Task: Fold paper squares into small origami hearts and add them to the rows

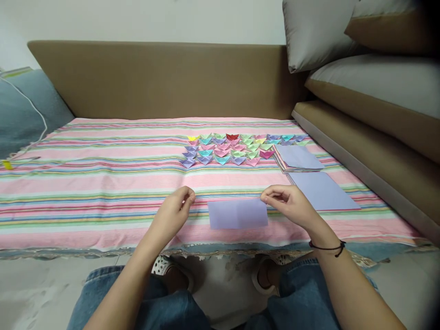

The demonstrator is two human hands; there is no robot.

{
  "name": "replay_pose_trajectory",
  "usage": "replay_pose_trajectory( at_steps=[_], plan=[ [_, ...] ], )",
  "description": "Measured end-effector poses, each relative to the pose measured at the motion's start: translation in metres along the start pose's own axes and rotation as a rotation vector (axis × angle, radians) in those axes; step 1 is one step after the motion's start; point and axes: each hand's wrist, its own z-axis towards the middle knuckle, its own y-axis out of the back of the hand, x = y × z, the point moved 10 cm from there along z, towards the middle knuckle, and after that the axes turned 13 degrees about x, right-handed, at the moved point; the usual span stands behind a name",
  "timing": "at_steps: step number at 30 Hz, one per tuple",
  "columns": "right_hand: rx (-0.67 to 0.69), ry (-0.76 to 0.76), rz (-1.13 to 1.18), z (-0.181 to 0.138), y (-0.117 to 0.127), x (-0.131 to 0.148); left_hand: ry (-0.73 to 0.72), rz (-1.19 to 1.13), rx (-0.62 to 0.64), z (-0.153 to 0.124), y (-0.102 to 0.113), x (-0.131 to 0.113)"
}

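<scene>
A lilac sheet of paper point(238, 214), folded to a rectangle, lies flat on the striped cloth point(103, 183) between my hands. My left hand point(175, 211) hovers just left of the sheet with its fingers curled into a loose pinch and nothing visible in them. My right hand point(288, 203) sits at the sheet's upper right corner, fingers pinched together, touching or nearly touching that corner. Beyond them lie rows of several small folded paper shapes point(237, 149) in many colours.
Two stacks of lilac paper squares point(299, 158) point(321, 190) lie at the right. A brown padded headboard point(165, 78) runs along the back, with cushions point(371, 78) at the right. A white cable point(34, 110) and a yellow object point(7, 164) lie at the far left.
</scene>
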Motion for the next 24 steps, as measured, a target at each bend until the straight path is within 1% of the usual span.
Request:
replay_pose_trajectory(
  at_steps=[1,2,3,6,8,9,11,14,16,19,21,23,24],
  plan=[
    [0.023,0.006,-0.010,0.001,-0.003,0.002,-0.018,-0.009,-0.037,-0.001,0.003,-0.004],
    [0.057,0.012,-0.021,0.001,-0.008,0.004,-0.052,-0.033,-0.045,-0.002,0.002,-0.011],
    [0.097,0.019,-0.029,0.002,-0.014,0.006,-0.100,-0.074,-0.018,-0.002,-0.004,-0.021],
    [0.209,0.039,-0.030,0.005,-0.032,0.014,-0.209,-0.166,0.186,-0.001,-0.034,-0.049],
    [0.247,0.046,-0.030,0.006,-0.039,0.018,-0.233,-0.197,0.293,-0.001,-0.051,-0.059],
    [0.252,0.049,-0.033,0.006,-0.040,0.019,-0.230,-0.204,0.321,-0.001,-0.055,-0.061],
    [0.242,0.053,-0.032,0.007,-0.040,0.020,-0.213,-0.210,0.335,-0.001,-0.058,-0.059],
    [0.207,0.049,-0.013,0.008,-0.037,0.018,-0.210,-0.198,0.308,0.000,-0.053,-0.055],
    [0.185,0.041,0.008,0.008,-0.034,0.016,-0.207,-0.199,0.318,-0.001,-0.053,-0.053],
    [0.166,0.028,0.066,0.008,-0.030,0.013,-0.153,-0.252,0.342,-0.001,-0.055,-0.047],
    [0.111,0.033,0.098,0.007,-0.022,0.014,-0.117,-0.280,0.338,0.000,-0.055,-0.041],
    [0.016,0.067,0.067,0.006,-0.012,0.019,-0.105,-0.263,0.340,0.001,-0.057,-0.037],
    [-0.005,0.095,0.034,0.005,-0.011,0.024,-0.103,-0.244,0.352,0.001,-0.059,-0.036]
  ],
)
